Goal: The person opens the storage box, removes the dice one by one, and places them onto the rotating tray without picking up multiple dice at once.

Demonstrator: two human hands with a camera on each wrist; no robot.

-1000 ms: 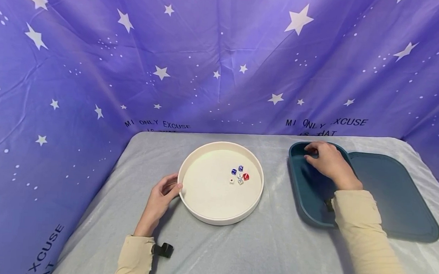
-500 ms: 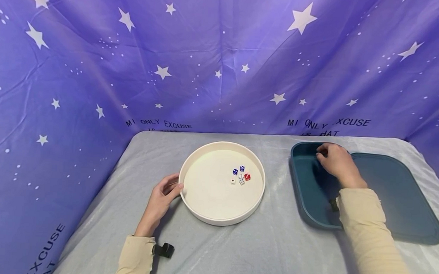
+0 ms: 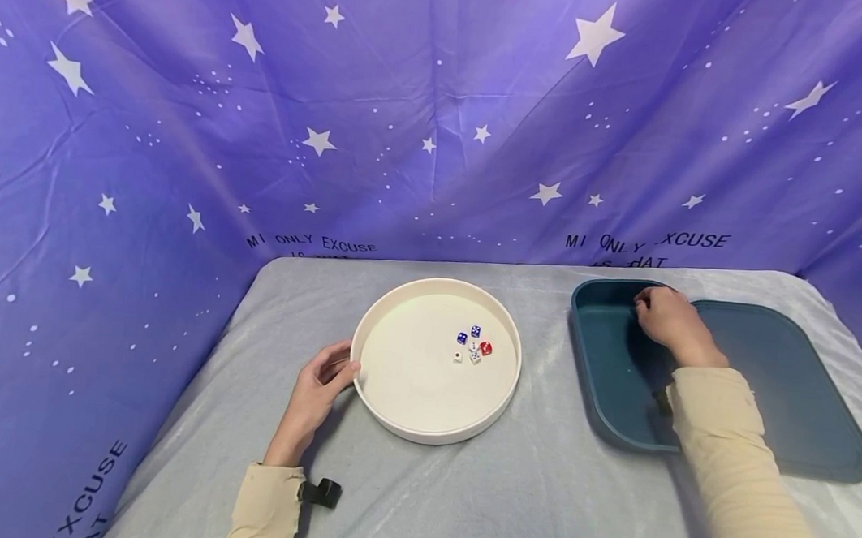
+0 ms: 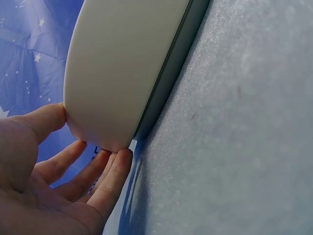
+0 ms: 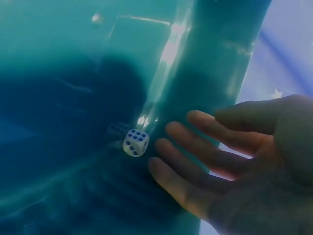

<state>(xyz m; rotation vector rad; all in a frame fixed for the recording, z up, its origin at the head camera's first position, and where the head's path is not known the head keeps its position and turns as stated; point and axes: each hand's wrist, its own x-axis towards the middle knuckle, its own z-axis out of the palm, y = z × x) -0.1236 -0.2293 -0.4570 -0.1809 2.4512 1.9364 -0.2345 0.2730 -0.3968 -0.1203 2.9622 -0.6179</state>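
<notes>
My left hand (image 3: 320, 377) grips the left side of a round cream tray (image 3: 394, 423), its thumb at the rim and fingers at the lower wall, as the left wrist view shows. Inside the tray lie two blue dice (image 3: 461, 338), a red die (image 3: 487, 348) and white dice (image 3: 475, 357), grouped right of centre. My right hand (image 3: 668, 320) reaches into the far right part of a teal bin (image 3: 600, 392). In the right wrist view, a white die with blue pips (image 5: 136, 143) lies on the bin floor by the wall, just beyond my loosely bent fingers, which hold nothing.
A flat teal lid-like panel (image 3: 783, 385) lies right of the bin, partly behind my right forearm. Grey cloth (image 3: 448, 497) covers the table. A purple star-patterned curtain (image 3: 381, 96) hangs at the back and left.
My right hand has moved rightward inside the bin, toward its far right side. The left hand and the tray with its dice stay the same, apart from a slight view shift.
</notes>
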